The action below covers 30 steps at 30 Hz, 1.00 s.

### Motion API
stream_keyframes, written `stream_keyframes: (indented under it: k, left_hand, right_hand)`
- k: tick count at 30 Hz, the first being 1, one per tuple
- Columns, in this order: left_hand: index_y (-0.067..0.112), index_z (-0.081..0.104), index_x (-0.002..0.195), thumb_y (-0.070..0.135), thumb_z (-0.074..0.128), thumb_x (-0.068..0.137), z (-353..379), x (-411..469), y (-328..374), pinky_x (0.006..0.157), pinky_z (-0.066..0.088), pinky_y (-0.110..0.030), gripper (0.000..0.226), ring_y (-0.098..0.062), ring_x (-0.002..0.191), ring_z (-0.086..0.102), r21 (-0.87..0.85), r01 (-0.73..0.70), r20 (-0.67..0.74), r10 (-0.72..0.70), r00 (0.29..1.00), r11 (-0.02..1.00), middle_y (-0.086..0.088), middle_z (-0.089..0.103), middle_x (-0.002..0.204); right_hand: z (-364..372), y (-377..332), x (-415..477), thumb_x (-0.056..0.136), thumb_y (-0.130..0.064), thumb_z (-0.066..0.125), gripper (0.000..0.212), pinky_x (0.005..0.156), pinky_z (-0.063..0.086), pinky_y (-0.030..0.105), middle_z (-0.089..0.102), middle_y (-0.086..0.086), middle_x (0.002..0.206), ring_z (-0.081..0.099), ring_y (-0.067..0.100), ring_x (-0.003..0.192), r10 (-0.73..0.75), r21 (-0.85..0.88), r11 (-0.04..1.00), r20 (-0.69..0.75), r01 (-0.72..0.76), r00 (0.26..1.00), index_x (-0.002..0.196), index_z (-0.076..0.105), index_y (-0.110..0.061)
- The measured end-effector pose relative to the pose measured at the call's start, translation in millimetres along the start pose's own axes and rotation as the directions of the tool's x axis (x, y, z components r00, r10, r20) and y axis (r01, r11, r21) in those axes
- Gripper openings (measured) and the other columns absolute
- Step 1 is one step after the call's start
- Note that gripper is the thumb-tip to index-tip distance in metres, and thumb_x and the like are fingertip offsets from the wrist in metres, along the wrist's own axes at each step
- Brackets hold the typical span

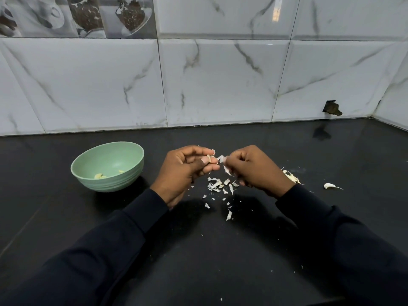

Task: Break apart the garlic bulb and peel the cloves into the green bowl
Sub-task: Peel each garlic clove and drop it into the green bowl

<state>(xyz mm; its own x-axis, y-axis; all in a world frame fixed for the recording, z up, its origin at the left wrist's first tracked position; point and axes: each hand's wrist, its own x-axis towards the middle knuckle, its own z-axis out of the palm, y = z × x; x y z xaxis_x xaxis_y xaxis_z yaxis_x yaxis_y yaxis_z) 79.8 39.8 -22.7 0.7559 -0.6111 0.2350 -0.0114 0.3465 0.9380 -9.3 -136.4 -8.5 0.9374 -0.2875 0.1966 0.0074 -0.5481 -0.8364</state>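
Two large surfaces are framing the scene: a marble-tiled wall (220,80) is standing behind a black countertop (220,250). Dark sleeves (114,250) are reaching in from the near edge. Green bowl (114,184) is sitting upright on the counter, to the left of both hands and apart from them. Left hand (185,171) is hovering above the counter, fingers curled, thumb and forefinger pinching a garlic clove (209,157). Right hand (258,168) is hovering just beside it, fingers curled in, tips pinching a strip of papery skin (221,159) next to the clove. Bulb remnant (291,176) is lying behind the right wrist, partly hidden. Loose skin flakes (218,184) are lying scattered on the counter under and between the hands. One unpeeled clove (330,185) is lying alone, well to the right. Peeled cloves (99,176), a few, are resting in the bottom of the bowl.
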Motion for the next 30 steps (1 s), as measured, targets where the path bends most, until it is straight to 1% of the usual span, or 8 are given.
stream_keyframes:
  k: [2,4,6,11,16,19,23,30]
  left_hand:
    - [-0.005,0.068,0.102,-0.01,0.059,0.093,-0.5,0.0,-0.1,0.083,0.061,-0.027,0.013,-0.027,0.083,0.076,-0.011,0.006,-0.008,-0.006,1.0,1.0,-0.021,0.075,0.091]
    - [-0.006,0.069,0.1,-0.01,0.06,0.093,0.0,0.0,-1.0,0.083,0.061,-0.026,0.012,-0.029,0.086,0.076,-0.004,0.01,-0.021,-0.01,1.0,1.0,-0.018,0.074,0.093]
    - [-0.006,0.07,0.097,-0.01,0.061,0.093,1.0,-0.3,-1.4,0.082,0.061,-0.025,0.011,-0.03,0.086,0.076,0.012,0.013,-0.036,-0.013,0.999,1.0,-0.015,0.074,0.092]
    - [-0.007,0.07,0.1,-0.01,0.061,0.093,1.4,0.0,-3.3,0.074,0.06,-0.022,0.012,-0.024,0.078,0.075,0.045,0.022,-0.032,-0.02,0.999,0.999,-0.02,0.072,0.097]
    - [0.0,0.073,0.101,-0.006,0.063,0.093,1.2,-0.7,-8.6,0.071,0.056,-0.02,0.014,-0.017,0.077,0.065,0.106,0.045,-0.029,-0.042,0.999,0.993,-0.009,0.072,0.082]
    - [-0.002,0.073,0.1,-0.007,0.064,0.092,1.6,-1.1,-8.7,0.074,0.056,-0.02,0.014,-0.017,0.08,0.066,0.111,0.026,-0.026,-0.023,0.999,0.993,-0.01,0.072,0.083]
    - [-0.003,0.073,0.096,-0.009,0.065,0.091,6.3,-3.1,-7.9,0.073,0.055,-0.02,0.012,-0.012,0.074,0.068,0.212,-0.059,-0.015,0.063,0.998,0.976,-0.005,0.072,0.076]
    - [0.006,0.072,0.089,-0.011,0.064,0.091,12.7,-2.2,-8.6,0.076,0.059,-0.024,0.019,-0.013,0.072,0.069,0.306,-0.121,-0.019,0.132,0.991,0.944,-0.003,0.069,0.075]
  right_hand:
    - [-0.3,3.7,-0.1,0.089,-0.019,0.071,0.024,0.049,0.043,0.023,0.061,0.003,0.053,0.054,0.015,0.046,-0.025,-0.12,0.992,0.032,0.029,0.999,0.07,0.067,-0.006]
    - [-0.1,5.9,0.8,0.084,-0.01,0.076,0.009,0.056,0.054,0.034,0.066,0.002,0.059,0.06,0.018,0.053,-0.049,-0.098,0.994,0.064,0.055,0.997,0.076,0.071,-0.011]
    - [0.1,4.6,0.8,0.085,-0.004,0.071,0.009,0.059,0.059,0.04,0.066,0.001,0.062,0.061,0.023,0.056,-0.081,-0.033,0.996,0.059,0.083,0.995,0.084,0.074,-0.013]
    - [4.1,-2.9,-2.0,0.095,-0.008,0.067,0.011,0.053,0.055,0.033,0.067,0.007,0.061,0.063,0.018,0.053,-0.128,0.099,0.987,0.022,0.125,0.992,0.092,0.077,-0.005]
    - [8.4,-2.3,-1.5,0.095,-0.015,0.073,0.012,0.052,0.051,0.03,0.07,0.021,0.07,0.063,0.028,0.056,-0.119,0.146,0.983,0.045,0.112,0.992,0.09,0.077,-0.005]
    - [9.2,-3.5,-2.3,0.094,-0.014,0.074,0.012,0.05,0.049,0.027,0.07,0.018,0.067,0.063,0.023,0.053,-0.116,0.126,0.986,0.039,0.111,0.992,0.089,0.076,-0.004]
    - [9.4,-5.7,-4.1,0.093,-0.012,0.072,0.014,0.05,0.047,0.024,0.067,0.011,0.059,0.061,0.017,0.045,-0.104,0.068,0.992,0.014,0.103,0.994,0.083,0.074,-0.003]
    - [9.4,-9.9,-7.3,0.092,-0.019,0.069,0.022,0.05,0.048,0.025,0.068,0.011,0.057,0.061,0.018,0.044,-0.101,0.015,0.995,-0.009,0.101,0.995,0.078,0.07,-0.003]
